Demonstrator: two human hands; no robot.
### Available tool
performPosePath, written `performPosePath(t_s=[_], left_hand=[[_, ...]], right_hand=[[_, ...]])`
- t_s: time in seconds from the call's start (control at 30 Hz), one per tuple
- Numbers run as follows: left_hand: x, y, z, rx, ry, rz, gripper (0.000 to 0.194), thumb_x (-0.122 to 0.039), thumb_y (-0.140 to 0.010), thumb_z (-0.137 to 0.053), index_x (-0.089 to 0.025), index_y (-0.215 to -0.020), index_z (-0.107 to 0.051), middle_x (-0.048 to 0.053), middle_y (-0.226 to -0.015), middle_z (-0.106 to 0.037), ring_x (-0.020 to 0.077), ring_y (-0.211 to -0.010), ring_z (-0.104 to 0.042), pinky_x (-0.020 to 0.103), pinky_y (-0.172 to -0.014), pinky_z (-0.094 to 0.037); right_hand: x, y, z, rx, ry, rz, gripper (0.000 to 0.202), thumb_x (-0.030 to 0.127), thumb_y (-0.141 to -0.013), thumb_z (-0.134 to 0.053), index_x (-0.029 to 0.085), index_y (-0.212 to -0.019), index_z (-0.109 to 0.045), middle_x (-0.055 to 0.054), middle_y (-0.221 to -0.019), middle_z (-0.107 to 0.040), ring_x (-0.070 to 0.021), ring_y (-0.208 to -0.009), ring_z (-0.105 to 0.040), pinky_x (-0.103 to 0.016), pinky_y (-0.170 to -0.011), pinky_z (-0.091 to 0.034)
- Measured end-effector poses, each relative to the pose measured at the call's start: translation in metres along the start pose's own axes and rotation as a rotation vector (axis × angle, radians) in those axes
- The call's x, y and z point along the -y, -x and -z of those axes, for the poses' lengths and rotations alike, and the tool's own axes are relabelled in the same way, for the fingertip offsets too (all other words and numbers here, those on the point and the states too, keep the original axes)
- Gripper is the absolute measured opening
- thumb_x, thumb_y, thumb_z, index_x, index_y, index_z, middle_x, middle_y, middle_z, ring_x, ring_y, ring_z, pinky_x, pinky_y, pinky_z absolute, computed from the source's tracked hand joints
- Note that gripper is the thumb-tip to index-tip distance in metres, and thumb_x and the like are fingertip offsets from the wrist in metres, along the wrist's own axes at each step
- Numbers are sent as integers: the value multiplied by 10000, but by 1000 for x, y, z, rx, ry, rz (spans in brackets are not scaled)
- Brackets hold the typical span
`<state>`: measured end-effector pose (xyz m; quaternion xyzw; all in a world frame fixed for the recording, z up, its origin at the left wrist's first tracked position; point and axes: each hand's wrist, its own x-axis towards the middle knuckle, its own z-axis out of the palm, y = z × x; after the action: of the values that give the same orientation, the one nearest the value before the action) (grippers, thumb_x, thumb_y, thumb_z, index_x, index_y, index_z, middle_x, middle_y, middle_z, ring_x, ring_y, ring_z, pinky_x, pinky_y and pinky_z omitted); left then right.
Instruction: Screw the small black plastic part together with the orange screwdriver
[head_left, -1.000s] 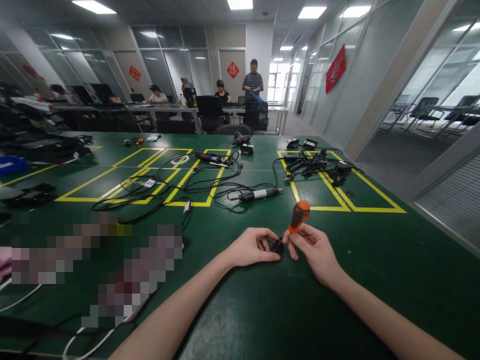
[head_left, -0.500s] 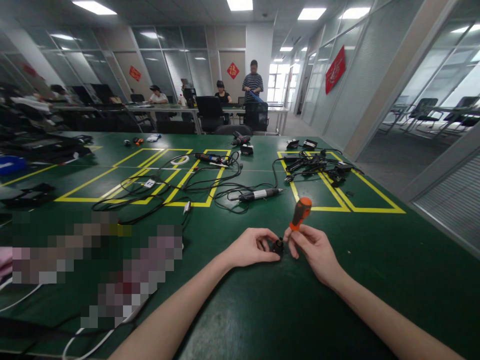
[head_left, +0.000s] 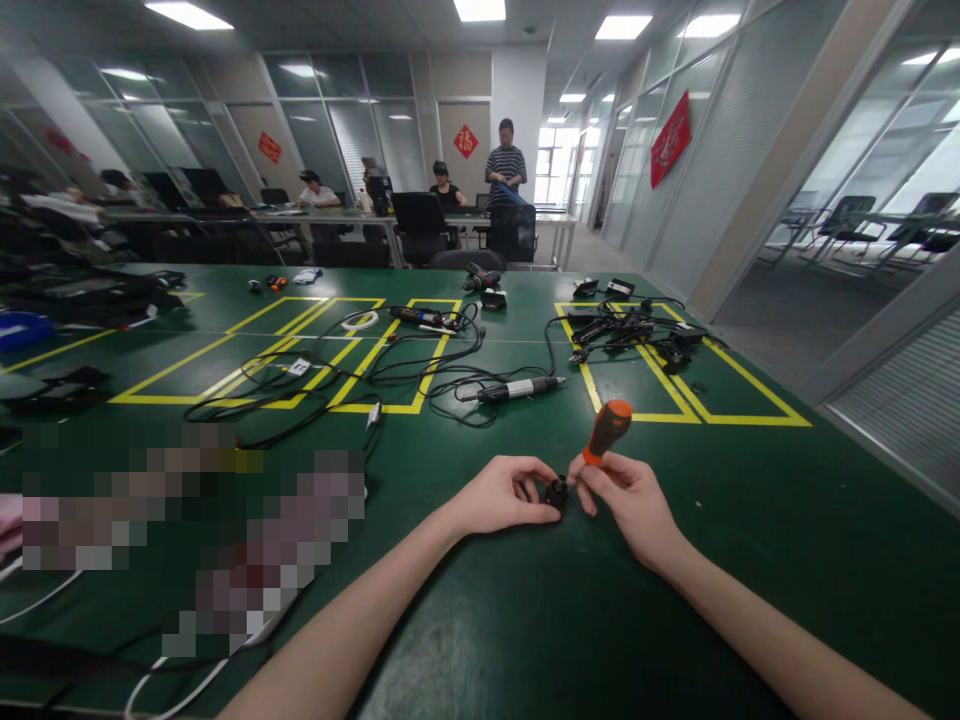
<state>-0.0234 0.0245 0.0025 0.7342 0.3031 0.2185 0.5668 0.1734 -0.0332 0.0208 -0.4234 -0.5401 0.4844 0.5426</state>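
On the green table (head_left: 465,600), my left hand (head_left: 510,492) grips a small black part (head_left: 556,493) between thumb and fingers. A short dark cylindrical tip sticks up from that part. Just to its right, my right hand (head_left: 619,495) pinches an orange and black screwdriver (head_left: 609,430) low down, with its handle up and leaning right. The screwdriver's lower end is hidden by the fingers, so whether it touches the black part cannot be made out.
Beyond my hands lie a grey and black electric screwdriver (head_left: 517,390) with looping cables and a tangle of black tools (head_left: 630,330) at the right. A blurred-out area covers the left. People are at a far desk (head_left: 330,215).
The screwdriver's handle has tilted a little further right and sits slightly lower. My left hand and the black part have stayed in place.
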Motion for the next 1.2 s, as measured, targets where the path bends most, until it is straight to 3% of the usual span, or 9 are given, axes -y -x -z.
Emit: performPosePath(t_s=[0.17, 0.37, 0.53, 0.63, 0.83, 1.0, 1.2], left_hand=[[0, 0, 0, -4, 5, -3, 456, -353, -714, -804, -116, -1084, -680, 13, -733, -662, 113, -636, -595, 215, -606, -457], [1, 0, 0, -6, -7, -7, 470, -375, -712, -805, -119, -1088, -687, 6, -713, -650, 114, -630, -590, 219, -605, -459], [1, 0, 0, 6, -9, 5, 471, -371, -721, -801, -113, -1096, -676, 14, -721, -656, 121, -639, -603, 220, -605, -459], [1, 0, 0, -2, -6, 4, 466, -369, -723, -800, -114, -1092, -675, 10, -717, -655, 115, -636, -595, 216, -606, -457], [1, 0, 0, -1, 2, 3, 468, -358, -709, -808, -118, -1090, -681, 2, -705, -652, 113, -636, -596, 219, -615, -463], [0, 0, 0, 4, 5, 1, 460, -358, -719, -801, -116, -1090, -679, 14, -724, -664, 123, -648, -609, 224, -616, -468], [0, 0, 1, -3, -19, -4, 456, -361, -718, -801, -119, -1086, -682, 13, -735, -664, 120, -652, -608, 225, -623, -474]], right_hand=[[1, 2, -2, 74, -96, 31, 242, 407, -920, -643, 186, -1012, -671, -34, -784, -703, -127, -547, -563, -282, -562, -460], [4, 3, -3, 21, 1, 14, 209, 370, -837, -750, 183, -809, -660, -10, -698, -664, -122, -529, -526, -280, -551, -445], [-1, 2, -1, 47, -59, 8, 246, 413, -923, -633, 177, -876, -682, -23, -737, -665, -119, -517, -530, -279, -534, -430], [-3, 3, -2, 62, -122, 25, 199, 390, -903, -668, 200, -961, -655, -26, -806, -698, -120, -541, -563, -269, -540, -445], [2, 2, -3, -3, -15, 26, 220, 376, -836, -750, 181, -808, -652, -15, -735, -685, -100, -505, -517, -261, -530, -432], [0, 1, -1, 34, -45, 16, 258, 428, -907, -647, 174, -877, -678, -33, -768, -679, -119, -518, -540, -282, -532, -439], [1, 1, -5, 20, -77, 20, 228, 413, -877, -695, 204, -893, -604, -17, -752, -696, -110, -493, -539, -265, -512, -448]])
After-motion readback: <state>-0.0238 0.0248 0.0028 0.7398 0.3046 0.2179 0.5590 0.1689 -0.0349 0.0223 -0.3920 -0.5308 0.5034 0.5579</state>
